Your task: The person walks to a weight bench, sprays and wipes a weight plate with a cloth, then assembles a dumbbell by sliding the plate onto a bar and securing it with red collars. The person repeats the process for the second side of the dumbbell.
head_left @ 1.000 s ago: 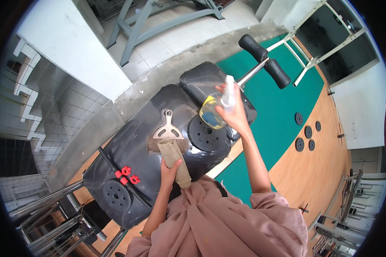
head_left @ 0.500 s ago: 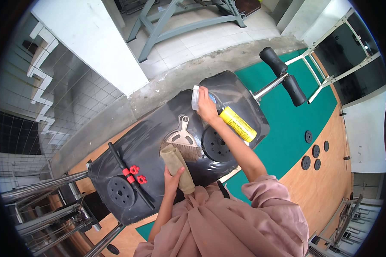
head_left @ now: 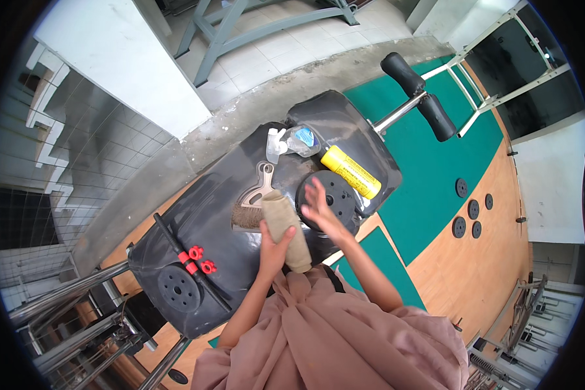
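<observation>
A rolled beige cloth (head_left: 286, 229) is held upright in my left hand (head_left: 274, 252), its fingers wrapped round the lower side. My right hand (head_left: 322, 213) holds nothing, its fingers apart, just over the near left part of a black weight plate (head_left: 344, 203). Behind the cloth lies a hand brush with a dustpan (head_left: 248, 207), partly hidden by it. A clear spray bottle (head_left: 298, 142) with a white trigger head lies on its side farther back. Right of it lies a yellow cylindrical container (head_left: 352, 173). All rest on a black padded bench (head_left: 208, 211).
At the bench's left lie a black dumbbell bar (head_left: 172, 240) with red collars (head_left: 201, 259) and another weight plate (head_left: 178, 288). Padded rollers (head_left: 403, 73) stick out past its right end. Several small plates (head_left: 473, 208) lie on the wooden floor. A wire mesh (head_left: 97, 149) stands left.
My right hand has let go of the spray bottle, now lying on the bench, and come back toward the cloth. My left hand has moved the cloth slightly right and up.
</observation>
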Demonstrator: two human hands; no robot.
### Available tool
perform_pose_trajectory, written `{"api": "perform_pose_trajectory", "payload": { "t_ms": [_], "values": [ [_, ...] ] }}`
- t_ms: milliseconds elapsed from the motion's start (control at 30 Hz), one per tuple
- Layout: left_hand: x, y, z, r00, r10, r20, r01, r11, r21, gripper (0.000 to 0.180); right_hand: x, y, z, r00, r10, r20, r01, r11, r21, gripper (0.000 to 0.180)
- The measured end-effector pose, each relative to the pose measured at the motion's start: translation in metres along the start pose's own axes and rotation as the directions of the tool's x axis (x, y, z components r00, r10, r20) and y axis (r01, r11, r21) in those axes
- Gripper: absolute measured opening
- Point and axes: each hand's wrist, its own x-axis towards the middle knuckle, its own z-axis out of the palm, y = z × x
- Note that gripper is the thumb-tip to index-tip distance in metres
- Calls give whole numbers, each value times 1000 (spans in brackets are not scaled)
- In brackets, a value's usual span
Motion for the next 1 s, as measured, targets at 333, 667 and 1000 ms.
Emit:
{"api": "perform_pose_trajectory", "payload": {
  "t_ms": [333, 667, 1000],
  "values": [
    [-5, -55, 36, 833, 119, 540, -516, 516, 684, 64, -47, 7, -71, 893, -235, -383, -46, 800, -599, 47],
    [-15, -116, 5, 777, -35, 629, -627, 44, 777, 72, -22, 41, -50, 983, -179, 32, 81, 275, -958, 42],
    [-17, -120, 12, 790, -31, 612, -612, 12, 791, 62, 39, 27, -60, 950, -295, -105, -32, 245, -969, 45]
  ]
}}
